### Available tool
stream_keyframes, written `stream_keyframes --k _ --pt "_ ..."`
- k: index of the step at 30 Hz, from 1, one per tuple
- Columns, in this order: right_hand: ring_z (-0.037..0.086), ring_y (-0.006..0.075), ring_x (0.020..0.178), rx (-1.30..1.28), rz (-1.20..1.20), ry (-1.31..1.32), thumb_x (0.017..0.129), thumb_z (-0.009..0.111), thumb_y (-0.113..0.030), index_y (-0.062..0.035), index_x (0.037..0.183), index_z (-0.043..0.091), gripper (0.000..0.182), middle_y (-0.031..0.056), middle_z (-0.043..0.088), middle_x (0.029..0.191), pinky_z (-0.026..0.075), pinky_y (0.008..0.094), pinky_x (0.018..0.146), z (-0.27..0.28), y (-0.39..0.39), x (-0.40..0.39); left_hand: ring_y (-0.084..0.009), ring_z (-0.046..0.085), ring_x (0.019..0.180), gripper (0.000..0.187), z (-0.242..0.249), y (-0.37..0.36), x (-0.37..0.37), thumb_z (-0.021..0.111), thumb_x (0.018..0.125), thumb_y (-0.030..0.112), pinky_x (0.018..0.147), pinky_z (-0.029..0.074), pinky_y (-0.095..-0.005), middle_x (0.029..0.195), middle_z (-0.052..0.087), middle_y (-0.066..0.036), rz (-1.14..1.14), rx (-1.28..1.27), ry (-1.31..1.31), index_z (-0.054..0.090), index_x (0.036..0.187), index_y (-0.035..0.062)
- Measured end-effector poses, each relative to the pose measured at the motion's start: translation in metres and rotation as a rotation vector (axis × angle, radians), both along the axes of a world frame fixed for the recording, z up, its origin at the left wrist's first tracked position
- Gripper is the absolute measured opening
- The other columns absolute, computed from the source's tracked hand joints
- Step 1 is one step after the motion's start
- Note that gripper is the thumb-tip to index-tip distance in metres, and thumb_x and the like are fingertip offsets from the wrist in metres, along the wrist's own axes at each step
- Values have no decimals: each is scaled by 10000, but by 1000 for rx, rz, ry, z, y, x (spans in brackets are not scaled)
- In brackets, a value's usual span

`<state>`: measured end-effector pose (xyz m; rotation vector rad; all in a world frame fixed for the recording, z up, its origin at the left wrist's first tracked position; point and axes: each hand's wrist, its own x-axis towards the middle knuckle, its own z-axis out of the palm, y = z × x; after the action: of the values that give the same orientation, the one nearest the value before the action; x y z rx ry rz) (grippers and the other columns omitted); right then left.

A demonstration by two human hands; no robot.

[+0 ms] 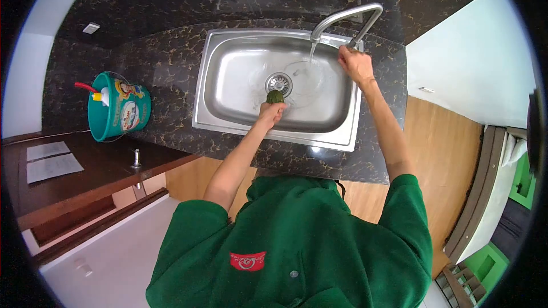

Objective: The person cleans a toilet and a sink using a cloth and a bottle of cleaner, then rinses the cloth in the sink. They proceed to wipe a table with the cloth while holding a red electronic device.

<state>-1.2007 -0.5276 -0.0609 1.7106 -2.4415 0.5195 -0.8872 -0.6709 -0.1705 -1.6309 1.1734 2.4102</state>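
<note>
My left hand (272, 114) is closed around a dark green, rounded item (275, 97) with a rough-looking surface, perhaps a vegetable; its lower part is hidden by my fingers. It is held over the near side of the steel sink (231, 128), just below the drain strainer (279, 83). At the sink's back right corner, my right hand (356, 65) is closed at the base of the curved faucet (348, 11), where its handle seems to be; my fingers cover that spot. A thin stream of water (313, 52) falls from the spout into the basin.
A teal bucket (137, 111) stands on the dark marbled counter (171, 80) to the left, with a yellow-capped bottle (100, 97) and a red handle (85, 86) in it. Papers (54, 167) lie on the brown wooden surface at the lower left.
</note>
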Motion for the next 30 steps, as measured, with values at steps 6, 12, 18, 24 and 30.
stream_keyframes --k 6,12,18,24,30 --pt "656 322 715 -202 -292 -98 869 617 -155 -104 892 527 105 117 645 794 518 444 595 22 27 -6 -51 391 446 173 22 -21 7 722 783 63 370 233 -224 605 502 11 -98 -77 -40 563 713 58" --pt "531 283 1203 -36 291 -41 826 603 -108 -136 1256 566 433 73 577 1301 437 430 1011 -3 30 119 -45 362 449 138 64 -25 -7 655 860 100 381 223 -230 625 491 12 -358 -77 -85 552 770 82" --pt "505 260 1233 -103 542 -4 817 630 -160 -143 1437 420 655 71 510 1379 429 418 1059 -14 -12 175 -30 342 491 75 100 3 -20 500 972 169 402 202 -209 680 464 27 -657 6 -4 529 916 126" --pt "569 258 1125 -7 518 -118 829 606 -179 -82 1297 502 489 84 591 1169 551 390 858 -49 -35 168 -38 340 467 102 93 -16 -29 603 859 62 390 217 -212 636 467 30 -909 -111 -15 513 844 108" --pt "688 261 825 155 516 -52 799 624 -130 -26 1060 574 286 112 657 918 585 351 641 -61 -37 162 -73 354 427 189 67 -7 -31 662 783 25 355 213 -263 551 407 31 -829 -103 -4 495 727 95"
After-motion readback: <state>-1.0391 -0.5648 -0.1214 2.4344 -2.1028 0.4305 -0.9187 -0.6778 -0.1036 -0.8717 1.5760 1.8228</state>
